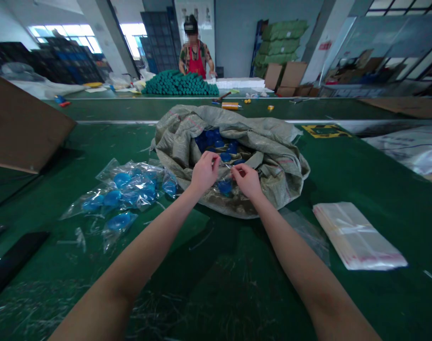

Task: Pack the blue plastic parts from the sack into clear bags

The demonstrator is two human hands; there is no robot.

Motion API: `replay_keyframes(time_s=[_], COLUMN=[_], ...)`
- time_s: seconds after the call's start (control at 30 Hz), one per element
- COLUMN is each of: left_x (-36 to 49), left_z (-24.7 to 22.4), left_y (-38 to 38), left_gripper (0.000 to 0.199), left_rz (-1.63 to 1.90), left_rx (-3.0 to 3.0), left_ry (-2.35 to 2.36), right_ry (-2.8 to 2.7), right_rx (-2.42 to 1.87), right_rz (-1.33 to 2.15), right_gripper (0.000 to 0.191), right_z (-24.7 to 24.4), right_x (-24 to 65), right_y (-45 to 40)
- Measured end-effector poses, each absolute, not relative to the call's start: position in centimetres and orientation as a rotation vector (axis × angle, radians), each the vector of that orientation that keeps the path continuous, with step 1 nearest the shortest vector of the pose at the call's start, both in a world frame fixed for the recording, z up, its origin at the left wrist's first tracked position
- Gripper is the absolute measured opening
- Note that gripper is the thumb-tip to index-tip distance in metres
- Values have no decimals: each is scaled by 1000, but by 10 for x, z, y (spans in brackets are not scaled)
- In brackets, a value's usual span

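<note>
Two bare hands reach forward over a green desk, meeting above the front of a large, crumpled woven sack. The left hand and the right hand are nearly closed, a little apart, thumbs and fingers pinched together on what looks like the top of a small clear bag. A blue piece shows just below and between them, over the sack's front; the fine detail at the fingertips is too small to make out. The sack lies with its mouth open, and more rounded blue pieces sit inside it.

To the left of the sack is a loose pile of clear packets with light-blue pieces in them, and one more packet lies at its near edge. To the right, a flat stack of clear bags rests on the desk. A dark, flat object lies at the far left. Across the desk, a person in a red apron stands behind a heap of green rolls.
</note>
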State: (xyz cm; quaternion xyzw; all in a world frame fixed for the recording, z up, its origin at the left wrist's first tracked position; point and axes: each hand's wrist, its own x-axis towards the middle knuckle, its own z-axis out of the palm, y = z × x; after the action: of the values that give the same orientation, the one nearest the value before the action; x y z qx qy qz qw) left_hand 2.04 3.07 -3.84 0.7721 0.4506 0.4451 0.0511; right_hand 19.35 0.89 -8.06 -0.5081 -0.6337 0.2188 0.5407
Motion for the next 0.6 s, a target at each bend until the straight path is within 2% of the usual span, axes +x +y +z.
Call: replay_keyframes(time_s=[0.13, 0.3, 0.5, 0.6], left_x=[10, -30, -107, -136], left_z=[-50, -50, -40, -39], left_y=[42, 56, 39, 20], left_gripper=[16, 13, 16, 17], left_rz=[1616, 1800, 1882, 1695], left_rx=[1663, 863, 669, 810], left_ry=[1516, 1225, 926, 886], right_ry=[-1369, -1227, -1175, -1157], right_rx=[-1190, -1157, -1136, -1105], right_rz=[617, 734, 829, 865], right_gripper=[18, 17, 21, 22], right_z=[-85, -90, -95, -93], right_x=[194, 197, 201, 202], right_y=[12, 18, 23, 22])
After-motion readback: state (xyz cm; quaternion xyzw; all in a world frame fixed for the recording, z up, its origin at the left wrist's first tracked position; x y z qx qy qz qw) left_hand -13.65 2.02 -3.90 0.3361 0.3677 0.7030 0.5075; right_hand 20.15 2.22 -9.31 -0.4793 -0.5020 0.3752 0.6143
